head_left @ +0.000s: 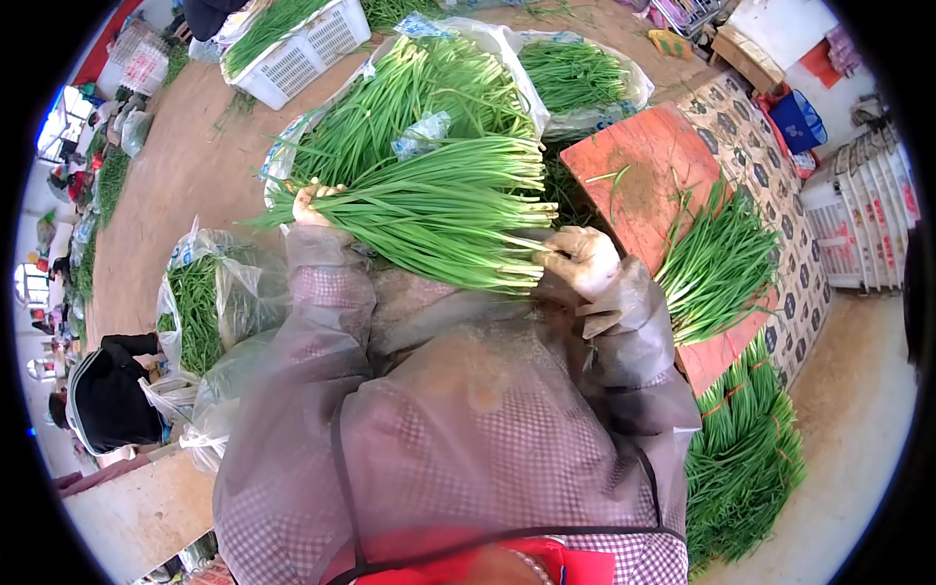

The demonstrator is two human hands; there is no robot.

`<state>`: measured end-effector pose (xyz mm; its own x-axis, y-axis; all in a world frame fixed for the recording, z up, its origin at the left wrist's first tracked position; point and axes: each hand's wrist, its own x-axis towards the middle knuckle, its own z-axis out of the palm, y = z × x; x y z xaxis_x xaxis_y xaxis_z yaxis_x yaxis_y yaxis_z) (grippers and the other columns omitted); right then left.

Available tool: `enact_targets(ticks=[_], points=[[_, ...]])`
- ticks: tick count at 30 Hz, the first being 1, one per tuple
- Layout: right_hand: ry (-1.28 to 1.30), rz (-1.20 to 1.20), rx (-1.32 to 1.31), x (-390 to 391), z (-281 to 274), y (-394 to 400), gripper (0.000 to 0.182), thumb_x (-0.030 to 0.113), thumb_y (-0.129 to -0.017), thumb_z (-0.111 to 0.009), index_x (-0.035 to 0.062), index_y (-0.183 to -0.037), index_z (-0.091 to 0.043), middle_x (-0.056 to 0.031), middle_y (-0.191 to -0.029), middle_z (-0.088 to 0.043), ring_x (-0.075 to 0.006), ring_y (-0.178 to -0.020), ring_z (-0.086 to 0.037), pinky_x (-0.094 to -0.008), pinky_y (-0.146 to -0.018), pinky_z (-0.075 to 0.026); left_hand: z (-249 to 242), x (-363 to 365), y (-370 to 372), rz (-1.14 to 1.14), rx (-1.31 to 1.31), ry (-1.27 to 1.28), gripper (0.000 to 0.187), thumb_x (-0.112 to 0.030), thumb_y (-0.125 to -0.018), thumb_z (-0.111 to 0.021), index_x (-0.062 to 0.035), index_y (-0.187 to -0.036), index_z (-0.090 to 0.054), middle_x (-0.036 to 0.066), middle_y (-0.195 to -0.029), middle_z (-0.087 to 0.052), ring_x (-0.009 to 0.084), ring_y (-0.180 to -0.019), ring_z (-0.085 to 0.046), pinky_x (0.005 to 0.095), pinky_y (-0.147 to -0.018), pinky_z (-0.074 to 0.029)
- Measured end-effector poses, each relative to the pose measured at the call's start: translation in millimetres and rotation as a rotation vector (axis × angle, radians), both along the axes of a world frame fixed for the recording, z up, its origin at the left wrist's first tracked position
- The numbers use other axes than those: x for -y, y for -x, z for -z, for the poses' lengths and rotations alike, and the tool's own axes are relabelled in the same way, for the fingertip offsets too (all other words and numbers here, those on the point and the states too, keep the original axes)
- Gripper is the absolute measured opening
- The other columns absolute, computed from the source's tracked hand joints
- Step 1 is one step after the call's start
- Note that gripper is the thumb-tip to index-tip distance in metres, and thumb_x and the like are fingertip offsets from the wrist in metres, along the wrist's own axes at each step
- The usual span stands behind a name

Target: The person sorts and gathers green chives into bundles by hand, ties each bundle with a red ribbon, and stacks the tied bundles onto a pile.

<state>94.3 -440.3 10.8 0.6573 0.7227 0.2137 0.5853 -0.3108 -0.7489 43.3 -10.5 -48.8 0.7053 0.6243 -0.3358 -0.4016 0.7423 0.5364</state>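
Observation:
A wide bunch of long green stalks (439, 210) lies across in front of me, pale root ends to the right. My left hand (317, 202) is closed round its leafy end. At the pale ends, my right hand (582, 261) has its fingers bent together on a few stalk ends. Just beyond the bunch, a large plastic-lined container holds a heap of similar stalks (414, 93), with a crumpled piece of clear plastic (421, 135) on top. To the right, a loose pile of stalks (721, 263) rests on a red board (639, 161).
Banded green bundles (746, 448) lie at the lower right. A bag of greens (195, 312) stands on the left, another (575, 76) at the top. A white crate (297, 54) sits at the upper left, stacked white crates (863, 210) and a blue bucket (798, 122) at the right.

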Motion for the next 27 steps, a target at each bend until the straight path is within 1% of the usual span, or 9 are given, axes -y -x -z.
enact_targets(ticks=[6, 8, 9, 10, 11, 12, 13, 16, 27], points=[[0.368, 0.413, -0.462, 50, 71, -30, 0.021, 0.018, -0.086, -0.059, 0.0020, -0.093, -0.070, -0.0148, -0.089, -0.066, -0.0244, -0.082, -0.063, -0.0335, -0.074, -0.048, 19, -17, -2, 0.041, 0.048, 0.047, 0.028, -0.015, -0.083, -0.046, -0.0144, -0.056, -0.038, 0.001, -0.050, -0.041, 0.0205, -0.056, -0.042, 0.0397, -0.079, -0.044], [0.136, 0.305, 0.059, 51, 96, -42, 0.027, 0.023, -0.087, -0.057, 0.0023, -0.102, -0.068, -0.0165, -0.093, -0.067, -0.0230, -0.085, -0.063, -0.0331, -0.078, -0.048, 18, -16, -3, 0.076, 0.067, 0.031, 0.030, -0.015, -0.084, -0.046, -0.0148, -0.054, -0.038, 0.000, -0.050, -0.042, 0.0204, -0.056, -0.042, 0.0388, -0.079, -0.044], [0.022, 0.179, -0.032, 32, 80, -46, 0.033, 0.027, -0.090, -0.054, 0.0027, -0.110, -0.065, -0.0180, -0.097, -0.067, -0.0228, -0.088, -0.063, -0.0325, -0.081, -0.047, 19, -18, -1, 0.103, 0.082, 0.013, 0.032, -0.015, -0.084, -0.046, -0.0152, -0.053, -0.038, 0.000, -0.050, -0.042, 0.0203, -0.056, -0.042, 0.0379, -0.080, -0.043], [-0.020, 0.150, -0.290, 20, 61, -42, 0.031, 0.026, -0.088, -0.057, 0.0071, -0.112, -0.065, -0.0175, -0.099, -0.066, -0.0272, -0.091, -0.063, -0.0331, -0.085, -0.047, 25, -21, -3, 0.067, 0.100, 0.021, 0.014, -0.011, -0.079, -0.050, -0.0070, -0.092, -0.050, -0.001, -0.055, -0.040, 0.0175, -0.052, -0.044, 0.0403, -0.075, -0.046], [-0.111, 0.197, -0.657, 2, 70, -49, 0.036, 0.029, -0.090, -0.056, 0.0028, -0.113, -0.064, -0.0126, -0.097, -0.067, -0.0194, -0.090, -0.062, -0.0298, -0.084, -0.046, 25, -20, -3, 0.071, 0.099, 0.020, 0.014, -0.011, -0.079, -0.050, -0.0070, -0.092, -0.050, -0.001, -0.055, -0.040, 0.0175, -0.052, -0.044, 0.0403, -0.075, -0.046], [-0.039, 0.144, -0.683, -10, 90, -63, 0.041, 0.034, -0.091, -0.056, 0.0005, -0.114, -0.063, -0.0081, -0.096, -0.067, -0.0131, -0.089, -0.059, -0.0276, -0.082, -0.046, 24, -18, -2, 0.068, 0.144, 0.033, 0.013, -0.011, -0.079, -0.050, -0.0068, -0.092, -0.050, 0.000, -0.055, -0.041, 0.0176, -0.051, -0.044, 0.0407, -0.074, -0.046], [-0.351, 0.052, -0.795, -28, 118, -71, 0.040, 0.032, -0.088, -0.062, 0.0006, -0.113, -0.064, -0.0074, -0.095, -0.067, -0.0140, -0.085, -0.060, -0.0278, -0.077, -0.047, 22, -16, -1, 0.064, 0.189, 0.046, 0.013, -0.011, -0.079, -0.050, -0.0065, -0.091, -0.050, 0.000, -0.055, -0.041, 0.0178, -0.051, -0.044, 0.0410, -0.074, -0.046], [-0.655, 0.270, -1.367, -77, 91, -67, 0.032, 0.023, -0.082, -0.070, -0.0013, -0.103, -0.065, -0.0113, -0.093, -0.067, -0.0178, -0.076, -0.065, -0.0311, -0.070, -0.052, 22, -20, -1, 0.051, 0.138, 0.003, 0.015, -0.011, -0.078, -0.050, -0.0061, -0.092, -0.049, 0.000, -0.056, -0.041, 0.0179, -0.052, -0.044, 0.0424, -0.074, -0.046], [-0.587, 0.382, -1.371, -66, 68, -46, 0.024, 0.017, -0.084, -0.067, -0.0025, -0.098, -0.064, -0.0106, -0.087, -0.066, -0.0182, -0.074, -0.064, -0.0316, -0.068, -0.053, -9, -2, -8, 0.020, 0.052, -0.045, 0.014, -0.013, -0.076, -0.049, -0.0053, -0.088, -0.048, 0.002, -0.054, -0.038, 0.0204, -0.050, -0.041, 0.0427, -0.073, -0.046]])
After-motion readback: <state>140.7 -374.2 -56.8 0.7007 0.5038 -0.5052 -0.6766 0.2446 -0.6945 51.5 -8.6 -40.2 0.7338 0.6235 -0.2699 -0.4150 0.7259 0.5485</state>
